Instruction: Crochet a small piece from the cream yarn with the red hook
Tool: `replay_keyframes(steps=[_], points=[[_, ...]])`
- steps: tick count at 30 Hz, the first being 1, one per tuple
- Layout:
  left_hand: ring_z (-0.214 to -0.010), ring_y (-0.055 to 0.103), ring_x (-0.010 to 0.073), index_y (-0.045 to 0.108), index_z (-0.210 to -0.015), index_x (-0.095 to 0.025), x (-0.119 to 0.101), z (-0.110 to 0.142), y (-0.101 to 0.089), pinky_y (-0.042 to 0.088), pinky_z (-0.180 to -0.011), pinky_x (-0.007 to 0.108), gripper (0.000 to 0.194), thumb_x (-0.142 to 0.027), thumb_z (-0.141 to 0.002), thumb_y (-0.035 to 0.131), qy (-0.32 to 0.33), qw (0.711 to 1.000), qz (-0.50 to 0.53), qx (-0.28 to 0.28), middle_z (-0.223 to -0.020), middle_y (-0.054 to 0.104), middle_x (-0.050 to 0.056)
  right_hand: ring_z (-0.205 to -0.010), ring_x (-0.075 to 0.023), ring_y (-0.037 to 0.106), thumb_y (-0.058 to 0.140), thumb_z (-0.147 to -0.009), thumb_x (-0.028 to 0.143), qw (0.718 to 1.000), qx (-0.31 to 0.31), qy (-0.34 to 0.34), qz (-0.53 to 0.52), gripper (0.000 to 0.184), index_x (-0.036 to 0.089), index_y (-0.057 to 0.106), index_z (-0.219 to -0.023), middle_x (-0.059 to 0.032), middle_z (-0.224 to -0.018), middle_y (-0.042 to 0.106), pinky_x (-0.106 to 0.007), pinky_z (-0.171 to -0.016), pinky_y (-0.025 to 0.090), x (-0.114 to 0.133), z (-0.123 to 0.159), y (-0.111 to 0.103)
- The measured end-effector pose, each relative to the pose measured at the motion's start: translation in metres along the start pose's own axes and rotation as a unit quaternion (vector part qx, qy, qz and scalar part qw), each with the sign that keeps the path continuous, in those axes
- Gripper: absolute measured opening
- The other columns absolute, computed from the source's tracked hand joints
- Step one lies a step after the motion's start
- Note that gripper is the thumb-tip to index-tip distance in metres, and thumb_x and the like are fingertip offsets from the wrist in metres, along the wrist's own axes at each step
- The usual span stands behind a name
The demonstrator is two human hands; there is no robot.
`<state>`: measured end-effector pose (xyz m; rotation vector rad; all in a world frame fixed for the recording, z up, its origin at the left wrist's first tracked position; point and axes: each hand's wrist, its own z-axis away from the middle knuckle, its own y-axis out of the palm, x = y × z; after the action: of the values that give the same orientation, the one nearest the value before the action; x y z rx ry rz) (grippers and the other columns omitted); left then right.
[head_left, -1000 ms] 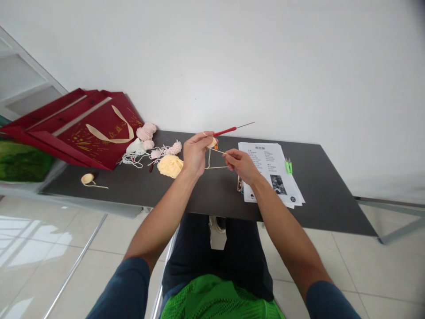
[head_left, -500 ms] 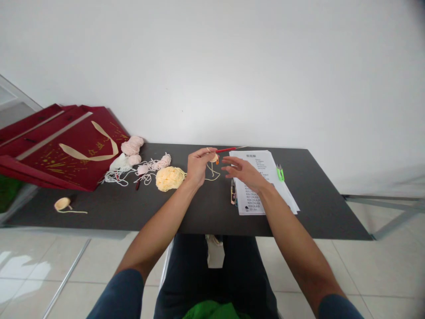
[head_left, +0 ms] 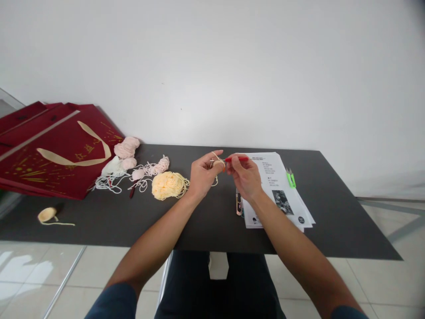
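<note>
My left hand (head_left: 203,175) is closed in a pinch on a small cream crochet piece (head_left: 218,163), with cream yarn looped over its fingers. My right hand (head_left: 245,175) is closed on the red handle of a crochet hook (head_left: 236,158), whose tip points left into the piece. Both hands are held together just above the dark table (head_left: 206,221). A loose ball of cream yarn (head_left: 168,184) lies on the table left of my left hand, its strand running up to the piece.
Printed sheets (head_left: 277,188) lie under my right hand, with green snips (head_left: 291,178) on their far edge and a small tool (head_left: 238,201) at their left. Pink and white yarn bits (head_left: 133,166), a red gift bag (head_left: 56,153) and a small cream coil (head_left: 47,214) sit left.
My right hand let go of the stretched yarn, opened, then took the hook's red handle. The hook swung from pointing up-right to level, and the hands came together.
</note>
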<state>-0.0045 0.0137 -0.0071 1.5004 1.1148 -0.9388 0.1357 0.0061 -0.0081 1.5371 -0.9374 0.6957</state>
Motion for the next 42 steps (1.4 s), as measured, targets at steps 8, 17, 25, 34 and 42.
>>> replay_keyframes(steps=[8,17,25,34,42], points=[[-0.067,0.059,0.0099,0.080,-0.093,-0.018,0.001,-0.002,-0.006,0.046,-0.068,0.024,0.022,-0.023,-0.073,0.085,-0.001,0.998,0.024,-0.062,-0.073,0.070,-0.001,-0.069,-0.0106,0.071,0.086,-0.083,0.040,1.000,-0.016,0.010,-0.019,0.022,0.022,0.073,-0.086,0.0016,-0.083,0.078,-0.023,-0.058,0.056,-0.001,-0.005,0.011],[-0.065,0.056,0.0070,0.079,-0.107,-0.023,-0.005,0.012,-0.005,0.045,-0.063,0.020,0.037,-0.014,-0.071,0.083,-0.020,0.996,0.081,-0.042,-0.073,0.063,-0.005,-0.073,-0.0105,0.076,0.085,-0.084,0.037,0.999,-0.028,0.004,-0.040,0.017,0.025,0.075,-0.092,0.0018,-0.090,0.081,-0.023,-0.071,0.066,-0.011,0.016,0.014],[-0.066,0.058,0.0071,0.079,-0.106,-0.023,-0.003,0.014,-0.006,0.048,-0.065,0.021,0.032,-0.020,-0.075,0.085,-0.007,0.996,0.087,-0.031,-0.075,0.064,-0.004,-0.073,-0.0085,0.077,0.083,-0.086,0.036,0.998,-0.032,0.018,-0.053,0.014,0.026,0.076,-0.091,0.0028,-0.092,0.082,-0.019,-0.074,0.067,-0.009,0.023,0.011],[-0.066,0.058,0.0078,0.079,-0.107,-0.023,-0.001,0.015,-0.005,0.048,-0.063,0.021,0.034,-0.021,-0.074,0.084,0.002,0.997,0.056,-0.045,-0.075,0.064,-0.003,-0.072,-0.0094,0.072,0.084,-0.085,0.038,0.998,-0.044,-0.005,-0.035,0.017,0.026,0.072,-0.090,0.0026,-0.094,0.080,-0.024,-0.069,0.064,-0.007,0.023,0.009],[-0.062,0.057,0.0083,0.078,-0.106,-0.023,-0.002,0.017,-0.005,0.048,-0.062,0.023,0.030,-0.021,-0.076,0.082,0.032,0.997,0.014,-0.071,-0.073,0.065,-0.004,-0.073,-0.0103,0.066,0.084,-0.084,0.039,0.998,-0.044,-0.041,-0.009,0.020,0.027,0.069,-0.087,0.0026,-0.092,0.076,-0.025,-0.066,0.056,-0.004,0.019,0.003]])
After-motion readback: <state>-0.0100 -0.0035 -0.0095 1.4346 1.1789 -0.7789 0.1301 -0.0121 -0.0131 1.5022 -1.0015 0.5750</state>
